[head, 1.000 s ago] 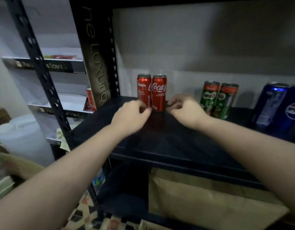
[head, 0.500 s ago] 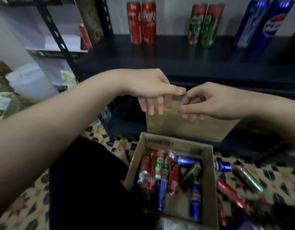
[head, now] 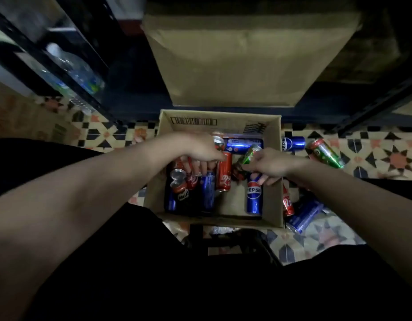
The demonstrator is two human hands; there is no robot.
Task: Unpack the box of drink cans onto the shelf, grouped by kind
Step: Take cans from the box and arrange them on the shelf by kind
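Observation:
An open cardboard box [head: 223,120] stands on the tiled floor and holds several cans lying mixed together: a red Coca-Cola can [head: 223,178], a blue Pepsi can [head: 254,196], a Milo can [head: 181,189] and others. My left hand [head: 200,151] reaches into the box's left half, fingers spread down onto red cans and closed on nothing. My right hand [head: 269,164] is in the right half, thumb and fingers closed around a tilted green Milo can [head: 249,155], just above the Pepsi can. The shelf with the sorted cans is out of view.
Loose cans lie on the floor right of the box: a Pepsi can [head: 293,143], a green Milo can [head: 325,154], a red can [head: 288,205], a blue can [head: 304,215]. A brown carton [head: 235,66] fills the low shelf behind the box. A plastic bottle [head: 73,66] lies at left.
My view dropped from the shelf to the box. Both hands left the Coca-Cola cans on the shelf, came down and went into the box; the right closed on a green can.

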